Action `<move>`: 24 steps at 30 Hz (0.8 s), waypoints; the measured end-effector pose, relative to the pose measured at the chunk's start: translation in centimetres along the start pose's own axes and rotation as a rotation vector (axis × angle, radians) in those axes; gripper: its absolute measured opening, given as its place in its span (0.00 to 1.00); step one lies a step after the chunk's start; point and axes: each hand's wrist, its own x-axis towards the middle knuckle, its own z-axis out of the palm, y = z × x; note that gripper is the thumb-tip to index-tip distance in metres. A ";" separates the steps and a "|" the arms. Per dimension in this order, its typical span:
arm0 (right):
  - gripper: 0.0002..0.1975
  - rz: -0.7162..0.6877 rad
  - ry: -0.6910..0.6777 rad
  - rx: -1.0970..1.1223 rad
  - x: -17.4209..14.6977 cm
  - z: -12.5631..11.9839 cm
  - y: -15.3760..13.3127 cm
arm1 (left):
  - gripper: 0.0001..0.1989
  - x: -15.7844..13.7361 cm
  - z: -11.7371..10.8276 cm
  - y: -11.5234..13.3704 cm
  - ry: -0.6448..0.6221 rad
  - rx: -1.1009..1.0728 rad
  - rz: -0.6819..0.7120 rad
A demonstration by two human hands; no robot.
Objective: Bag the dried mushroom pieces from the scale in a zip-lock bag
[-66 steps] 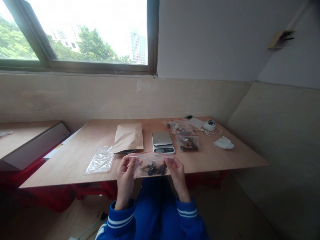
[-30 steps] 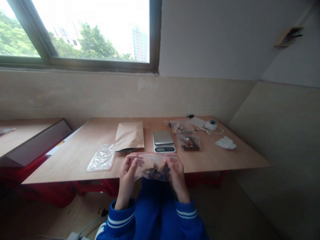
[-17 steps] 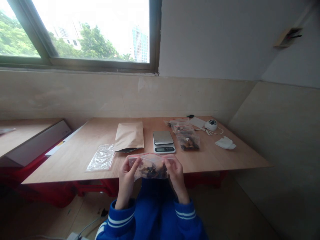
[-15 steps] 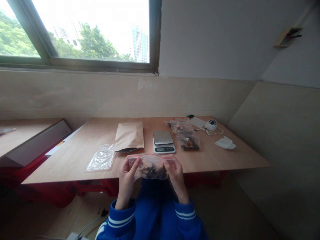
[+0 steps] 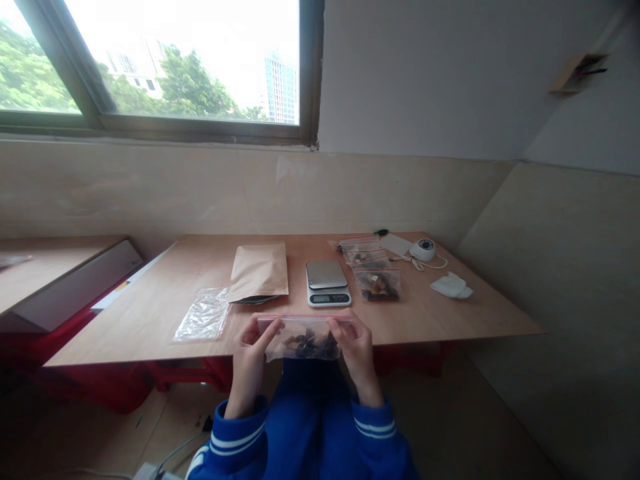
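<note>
A clear zip bag [image 5: 303, 343] with a red seal line hangs between my hands at the table's front edge, dark and tan dried pieces inside it. My left hand [image 5: 254, 339] pinches its upper left corner, and my right hand [image 5: 353, 337] pinches the upper right. The top edge is pulled straight and looks flat. Just beyond the bag stands a white digital kitchen scale [image 5: 327, 283] with a bare metal plate. Left of the scale lies a brown kraft pouch [image 5: 259, 270], its dark mouth facing me. A transparent plastic bag [image 5: 203, 315] lies flat beside the pouch.
Right of the scale, several filled zip bags [image 5: 379, 285] lie in an overlapping row. Farther right are a white dome camera [image 5: 423, 250] with its cable, a white paper sheet [image 5: 396, 245] and a crumpled white tissue [image 5: 451, 285]. Red stools [image 5: 190, 375] stand under the table [image 5: 440, 320].
The bag's top edge, bowed upward before, is now stretched straight. My hands have moved slightly apart, both still pinching the corners.
</note>
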 end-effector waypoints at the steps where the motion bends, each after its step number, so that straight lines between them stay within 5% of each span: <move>1: 0.08 -0.013 0.001 -0.005 0.0 0.0 -0.1 | 0.10 -0.1 0.0 0.0 0.012 -0.015 -0.012; 6: 0.08 -0.004 0.038 -0.007 -0.2 0.1 -0.5 | 0.10 -0.2 0.1 -0.2 0.009 -0.069 -0.054; 14: 0.13 0.160 -0.014 0.238 -0.2 -0.2 0.4 | 0.14 -0.5 0.7 -0.5 -0.241 -0.213 -0.125; 24: 0.08 0.106 -0.008 0.226 -0.2 0.4 -0.4 | 0.10 -0.7 1.0 -0.7 -0.178 -0.117 -0.088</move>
